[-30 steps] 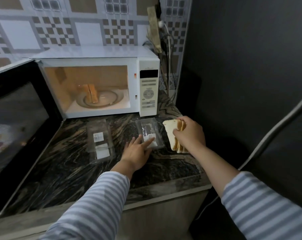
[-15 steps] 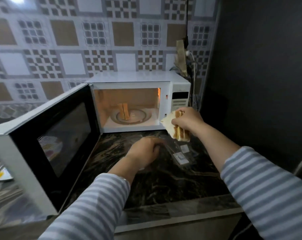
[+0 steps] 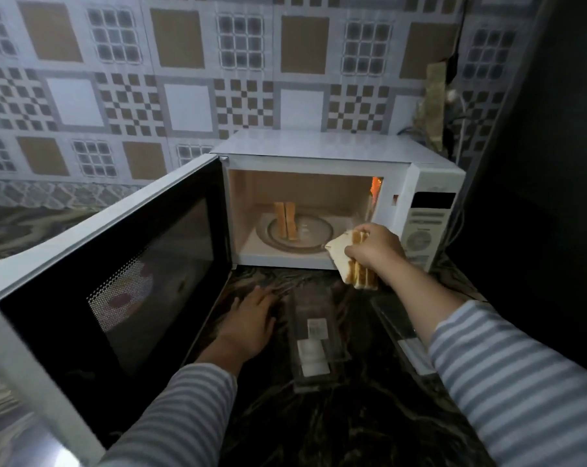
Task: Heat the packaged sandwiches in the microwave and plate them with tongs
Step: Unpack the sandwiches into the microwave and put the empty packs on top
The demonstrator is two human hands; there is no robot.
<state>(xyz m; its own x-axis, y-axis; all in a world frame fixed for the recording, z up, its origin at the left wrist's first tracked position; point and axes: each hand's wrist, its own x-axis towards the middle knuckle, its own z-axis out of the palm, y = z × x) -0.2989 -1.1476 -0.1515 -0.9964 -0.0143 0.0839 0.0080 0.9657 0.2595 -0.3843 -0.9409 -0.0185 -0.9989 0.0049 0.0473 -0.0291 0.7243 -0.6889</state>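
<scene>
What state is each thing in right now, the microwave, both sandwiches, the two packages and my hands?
Microwave: lit inside.
Door: swung wide open.
Sandwich on turntable: standing on edge, unwrapped.
Second sandwich: held at the microwave opening.
Right hand: gripping the second sandwich.
Left hand: flat on the counter, holding nothing.
Near package: empty, lying on the counter.
Right package: on the counter, contents unclear.

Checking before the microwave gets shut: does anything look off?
The sandwich inside stands on edge at the left of the turntable, not flat. Otherwise nothing stands out.
</scene>
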